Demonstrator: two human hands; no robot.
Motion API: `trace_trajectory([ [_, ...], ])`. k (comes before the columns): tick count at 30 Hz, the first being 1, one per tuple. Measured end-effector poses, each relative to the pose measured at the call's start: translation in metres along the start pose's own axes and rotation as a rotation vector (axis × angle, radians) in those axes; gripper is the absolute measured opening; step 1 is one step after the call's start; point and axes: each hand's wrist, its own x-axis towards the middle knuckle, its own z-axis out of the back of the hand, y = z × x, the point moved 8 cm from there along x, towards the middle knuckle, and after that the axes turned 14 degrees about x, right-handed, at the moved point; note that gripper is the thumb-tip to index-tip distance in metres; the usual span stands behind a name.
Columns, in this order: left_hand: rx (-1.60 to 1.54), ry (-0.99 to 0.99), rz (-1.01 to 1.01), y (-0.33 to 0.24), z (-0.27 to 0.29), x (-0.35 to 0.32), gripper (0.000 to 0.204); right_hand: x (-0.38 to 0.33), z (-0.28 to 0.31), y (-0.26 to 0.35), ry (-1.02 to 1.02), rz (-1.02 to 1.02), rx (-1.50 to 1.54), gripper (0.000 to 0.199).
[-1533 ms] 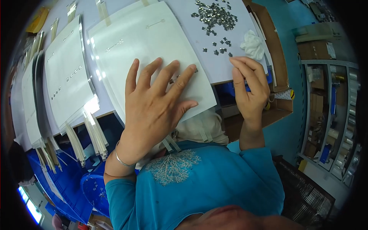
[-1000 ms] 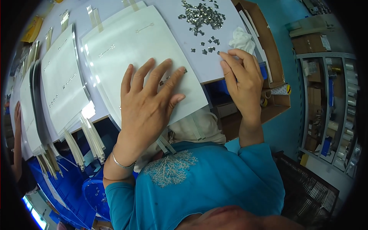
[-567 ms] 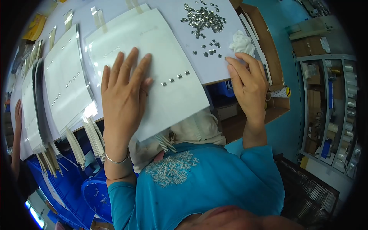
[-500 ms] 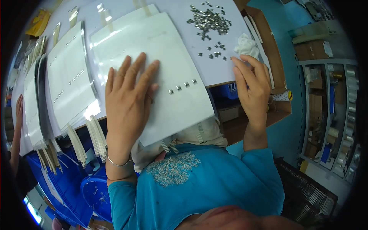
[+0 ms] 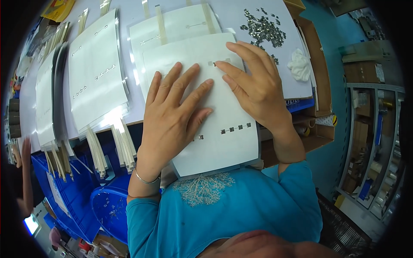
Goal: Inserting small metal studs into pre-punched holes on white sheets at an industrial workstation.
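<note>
A thin white sheet [image 5: 215, 150] lies before me with its near edge against my shirt. My left hand [image 5: 170, 114] rests flat on its left side, fingers spread. Over its upper right is my right hand [image 5: 256, 84], its index fingertip touching the sheet beside a small dark metal piece [image 5: 214, 64]. The thumb and other fingers stand apart from that fingertip. A row of small square metal pieces [image 5: 235, 128] sits on the lower right of the sheet. Another metal piece [image 5: 201, 137] shows by my left wrist, where the hand hides part of the row.
Loose metal pieces [image 5: 264, 28] lie heaped at the back right, near a crumpled white cloth [image 5: 299, 65]. Behind my sheet lies another sheet [image 5: 180, 28] with strip tails. Stacked sheets [image 5: 97, 64] stand to the left. Blue bins [image 5: 107, 202] sit below the table; a co-worker's arm [image 5: 26, 172] is far left.
My right hand has come leftward from beside the cloth onto the sheet. The top sheet lies nearer me, with more of the sheet behind it showing. My left hand stays flat on it.
</note>
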Motion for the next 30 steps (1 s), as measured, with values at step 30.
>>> trace_trajectory([
  [30, 0.114, -0.074, -0.051, 0.005, -0.001, 0.027, 0.057, -0.071, 0.069, -0.030, -0.288, -0.386, -0.080, 0.019],
])
